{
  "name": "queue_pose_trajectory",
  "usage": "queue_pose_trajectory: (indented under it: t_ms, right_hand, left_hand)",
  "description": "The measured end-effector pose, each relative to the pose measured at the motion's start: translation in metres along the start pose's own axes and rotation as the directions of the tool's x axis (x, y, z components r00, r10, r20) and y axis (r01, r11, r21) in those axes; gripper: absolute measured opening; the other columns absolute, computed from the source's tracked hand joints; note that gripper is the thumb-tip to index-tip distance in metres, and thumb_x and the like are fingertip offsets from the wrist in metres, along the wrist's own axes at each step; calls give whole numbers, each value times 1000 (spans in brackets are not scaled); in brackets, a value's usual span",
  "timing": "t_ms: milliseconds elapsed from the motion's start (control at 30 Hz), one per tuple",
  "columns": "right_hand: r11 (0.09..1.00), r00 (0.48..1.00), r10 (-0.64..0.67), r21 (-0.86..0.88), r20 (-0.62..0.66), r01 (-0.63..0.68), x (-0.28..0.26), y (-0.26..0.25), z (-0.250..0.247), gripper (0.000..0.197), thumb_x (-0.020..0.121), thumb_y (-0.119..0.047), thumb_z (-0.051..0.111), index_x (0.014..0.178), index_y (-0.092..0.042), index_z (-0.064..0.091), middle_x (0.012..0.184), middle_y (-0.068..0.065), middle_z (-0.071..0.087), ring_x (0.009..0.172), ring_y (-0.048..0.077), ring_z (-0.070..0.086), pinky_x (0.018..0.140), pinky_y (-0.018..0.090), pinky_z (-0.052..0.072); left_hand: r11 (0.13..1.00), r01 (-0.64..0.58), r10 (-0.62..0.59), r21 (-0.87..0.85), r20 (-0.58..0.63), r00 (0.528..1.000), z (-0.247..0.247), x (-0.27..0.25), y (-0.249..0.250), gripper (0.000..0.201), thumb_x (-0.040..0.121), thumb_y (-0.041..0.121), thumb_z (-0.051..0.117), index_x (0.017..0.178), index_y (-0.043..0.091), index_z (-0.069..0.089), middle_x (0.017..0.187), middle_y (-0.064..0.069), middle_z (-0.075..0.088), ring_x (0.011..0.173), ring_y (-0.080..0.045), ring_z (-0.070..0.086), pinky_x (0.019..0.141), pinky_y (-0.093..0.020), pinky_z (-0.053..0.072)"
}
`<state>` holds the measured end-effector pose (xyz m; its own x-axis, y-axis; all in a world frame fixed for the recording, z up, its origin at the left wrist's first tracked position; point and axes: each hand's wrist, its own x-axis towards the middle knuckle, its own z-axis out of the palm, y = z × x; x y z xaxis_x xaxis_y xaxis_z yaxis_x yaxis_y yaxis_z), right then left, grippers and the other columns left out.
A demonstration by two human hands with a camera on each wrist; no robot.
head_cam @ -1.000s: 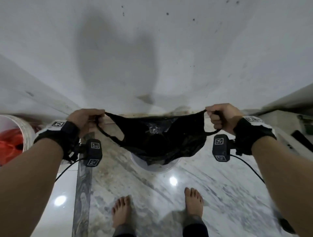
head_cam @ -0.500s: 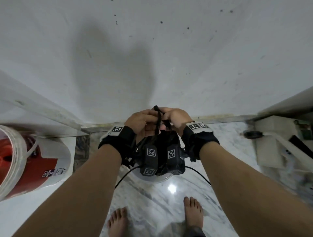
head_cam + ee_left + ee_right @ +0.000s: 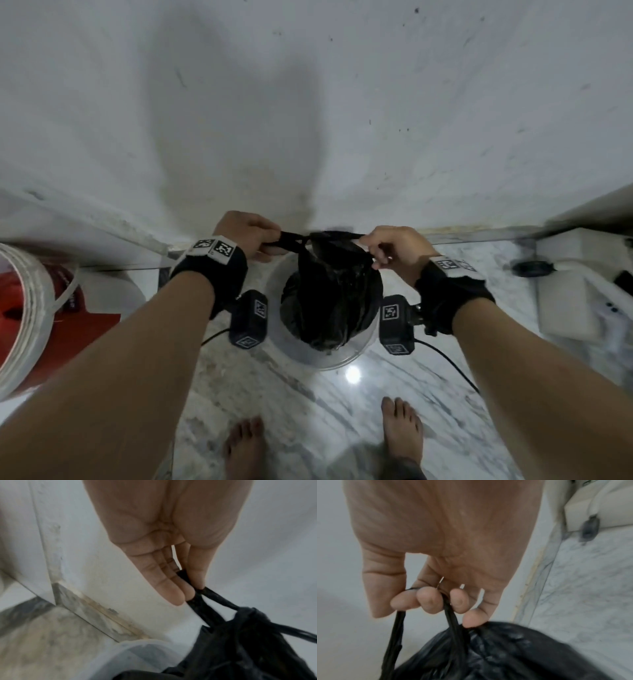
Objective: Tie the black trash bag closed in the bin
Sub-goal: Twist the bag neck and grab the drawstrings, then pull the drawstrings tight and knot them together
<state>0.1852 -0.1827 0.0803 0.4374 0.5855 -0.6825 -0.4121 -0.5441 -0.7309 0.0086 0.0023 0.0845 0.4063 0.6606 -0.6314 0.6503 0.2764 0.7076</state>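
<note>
A black trash bag (image 3: 330,301) sits in a translucent white bin (image 3: 284,329) on the floor against the wall. Its mouth is gathered, and the two handle strands cross in a twist (image 3: 254,613) at the top. My left hand (image 3: 270,240) pinches the left handle loop (image 3: 197,599) between thumb and fingers. My right hand (image 3: 373,253) has its fingers (image 3: 428,599) curled round the right handle strands (image 3: 452,616), just above the bag (image 3: 505,655). Both hands are level above the bin's rim (image 3: 133,649), a bag's width apart.
A red and white bucket (image 3: 30,308) lies on its side at the left. A white box-like unit (image 3: 575,291) stands at the right. The white wall (image 3: 308,120) is close behind the bin. My bare feet (image 3: 400,431) stand on the marble floor, and cables hang from the wrist cameras.
One second ago my hands held the bag's mouth stretched wide. They came together above the bin, and now they have drawn apart again with the handles crossed between them.
</note>
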Motion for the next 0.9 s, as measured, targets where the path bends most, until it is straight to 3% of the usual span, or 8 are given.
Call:
queue_pose_trajectory:
  t_ms: [167, 267, 400, 500, 567, 667, 800, 900]
  right_hand:
    - [974, 992, 48, -226, 119, -20, 4, 31, -21, 9, 75, -17, 73, 72, -8, 73, 35, -3, 31, 38, 14, 31, 53, 28, 29]
    - [965, 977, 55, -264, 206, 2, 8, 39, -16, 11, 79, -7, 68, 80, -15, 76, 37, -4, 40, 39, 13, 34, 54, 29, 32]
    - [996, 976, -59, -46, 208, 70, 14, 27, -28, 16, 81, -2, 56, 75, -9, 68, 73, 1, 65, 72, 9, 61, 78, 29, 44]
    - [971, 978, -67, 237, 196, 19, 16, 16, -46, 11, 73, -7, 56, 62, -4, 56, 66, 5, 59, 75, 17, 61, 83, 35, 47]
    - [992, 970, -3, 125, 244, -28, 12, 18, -46, 22, 68, -10, 58, 50, -6, 46, 48, 5, 49, 56, 20, 55, 72, 36, 44]
    - [907, 951, 75, -418, 300, 60, 4, 26, -41, 46, 77, -26, 69, 42, -13, 41, 44, 5, 39, 51, 22, 36, 61, 29, 33]
    - [947, 971, -5, -310, 237, 81, 6, 27, -54, 41, 80, -21, 69, 48, -13, 45, 45, 2, 38, 48, 17, 34, 63, 30, 35]
    - [961, 988, 49, -277, 148, -6, 11, 42, -70, 40, 78, -20, 69, 48, -8, 45, 47, 9, 41, 49, 19, 40, 62, 32, 35]
  left_hand:
    - [977, -11, 36, 211, -115, 993, -10, 17, -38, 5, 76, 16, 71, 72, 18, 73, 73, -10, 72, 66, -25, 70, 56, -35, 60]
    - [952, -46, 94, 302, -147, 985, -4, 26, -55, 7, 80, 18, 67, 76, 19, 72, 78, -10, 74, 67, -27, 72, 62, -41, 62]
    - [935, -101, 162, 339, -155, 975, -6, 30, -71, 8, 82, 20, 64, 76, 23, 69, 79, -9, 73, 67, -27, 72, 63, -43, 62]
    - [890, -150, 227, 430, -132, 965, -12, 32, -75, 5, 83, 23, 63, 81, 22, 68, 79, -9, 71, 71, -30, 70, 69, -44, 60]
    - [822, -177, 255, 541, -72, 964, -15, 32, -74, 10, 85, 23, 60, 86, 19, 69, 81, -7, 68, 76, -30, 67, 75, -39, 57]
    - [711, -257, 324, 654, 20, 946, -15, 32, -74, 15, 87, 21, 57, 94, 16, 69, 93, -8, 65, 89, -30, 62, 77, -32, 45]
    - [561, -366, 389, 743, 154, 908, -23, 28, -77, 21, 90, 24, 52, 101, 16, 68, 93, -7, 58, 91, -31, 60, 76, -35, 44]
    - [272, -481, 516, 833, 296, 804, -30, 17, -94, 12, 87, 19, 57, 91, 14, 66, 90, -9, 59, 70, -34, 64, 55, -37, 49]
